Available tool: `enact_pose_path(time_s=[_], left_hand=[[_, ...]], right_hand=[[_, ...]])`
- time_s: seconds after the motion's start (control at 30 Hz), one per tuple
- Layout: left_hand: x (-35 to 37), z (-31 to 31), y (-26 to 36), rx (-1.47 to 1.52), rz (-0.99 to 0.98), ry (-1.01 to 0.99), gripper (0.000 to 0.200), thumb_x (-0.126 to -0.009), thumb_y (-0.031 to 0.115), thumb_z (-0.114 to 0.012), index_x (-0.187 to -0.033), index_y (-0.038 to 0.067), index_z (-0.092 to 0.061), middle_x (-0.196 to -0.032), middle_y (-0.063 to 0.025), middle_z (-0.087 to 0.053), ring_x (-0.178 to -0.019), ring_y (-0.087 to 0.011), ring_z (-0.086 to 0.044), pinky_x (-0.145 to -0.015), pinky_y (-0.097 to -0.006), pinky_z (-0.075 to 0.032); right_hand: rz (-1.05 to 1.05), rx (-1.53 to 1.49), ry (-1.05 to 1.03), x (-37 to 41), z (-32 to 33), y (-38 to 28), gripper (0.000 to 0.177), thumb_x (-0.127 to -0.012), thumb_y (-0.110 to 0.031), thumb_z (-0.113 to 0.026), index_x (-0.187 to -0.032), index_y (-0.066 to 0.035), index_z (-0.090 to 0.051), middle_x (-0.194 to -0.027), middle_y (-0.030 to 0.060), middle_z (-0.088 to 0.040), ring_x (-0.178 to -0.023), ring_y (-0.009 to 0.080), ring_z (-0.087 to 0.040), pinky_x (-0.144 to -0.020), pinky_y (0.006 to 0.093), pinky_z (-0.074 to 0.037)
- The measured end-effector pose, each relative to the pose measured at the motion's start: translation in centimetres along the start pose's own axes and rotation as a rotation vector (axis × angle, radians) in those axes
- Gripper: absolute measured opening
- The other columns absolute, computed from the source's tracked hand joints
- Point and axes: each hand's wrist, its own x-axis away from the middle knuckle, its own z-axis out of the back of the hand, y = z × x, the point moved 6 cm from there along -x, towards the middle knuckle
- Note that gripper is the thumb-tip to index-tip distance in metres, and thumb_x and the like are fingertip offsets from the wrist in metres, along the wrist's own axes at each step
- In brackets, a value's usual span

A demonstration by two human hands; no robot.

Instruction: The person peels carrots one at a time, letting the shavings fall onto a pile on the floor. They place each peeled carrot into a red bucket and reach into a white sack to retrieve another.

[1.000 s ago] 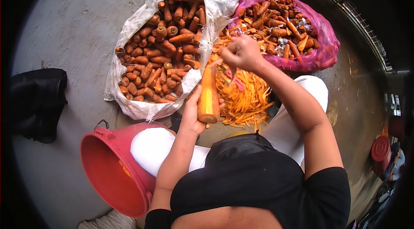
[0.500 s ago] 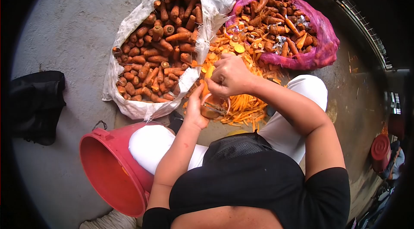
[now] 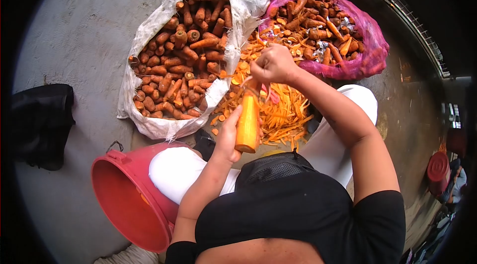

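My left hand point(image 3: 227, 137) is wrapped round a thick carrot point(image 3: 247, 125), its pale cut end pointing toward me. Most of the carrot's visible side is smooth bright orange. At the carrot's far end, my right hand point(image 3: 276, 64) is closed in a fist round a peeler point(image 3: 246, 81), of which only thin pale pinkish arms show, blurred. The fist hides its handle. Beneath both hands lies a heap of orange peelings point(image 3: 285, 117) with cut carrot slices among them.
A white sack point(image 3: 139, 30) full of unpeeled carrots lies ahead on the left. A purple mesh sack point(image 3: 375, 47) of carrots and scraps is ahead on the right. By my left knee a red bucket point(image 3: 164, 204) lies tipped. Dark cloth point(image 3: 42, 125) rests at far left.
The carrot has swung from a darker, rough side to a smooth bright one, with its cut end now toward me. My right fist with the peeler has moved slightly up and right.
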Motion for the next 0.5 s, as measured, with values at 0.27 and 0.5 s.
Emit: enact_pose_path(time_s=[0.27,0.5], left_hand=[[1.4,-1.0,1.2,-0.032,-0.031,-0.124,0.049,-0.099,0.043,-0.037,-0.125,0.003,-0.045,-0.091,-0.0145,-0.061,-0.069,-0.0232,-0.064,-0.057,-0.0352,-0.057],[-0.4,1.1,2.1,0.071,-0.110,0.026,0.050,-0.098,0.044,-0.043,-0.125,0.002,-0.047,-0.095,-0.0151,-0.063,-0.075,-0.0231,-0.065,-0.064,-0.0362,-0.057]], right_hand=[[-0.378,0.465,-0.015,-0.1,1.1,7.3,0.044,-0.086,-0.036,-0.045,-0.055,-0.014,-0.068,-0.047,0.0058,-0.058,-0.048,0.0223,-0.061,-0.063,0.0348,-0.050],[-0.403,-0.031,-0.048,-0.8,1.0,2.3,0.035,-0.082,-0.036,-0.053,-0.063,-0.016,-0.073,-0.045,0.0012,-0.058,-0.040,0.0158,-0.058,-0.043,0.0313,-0.046]])
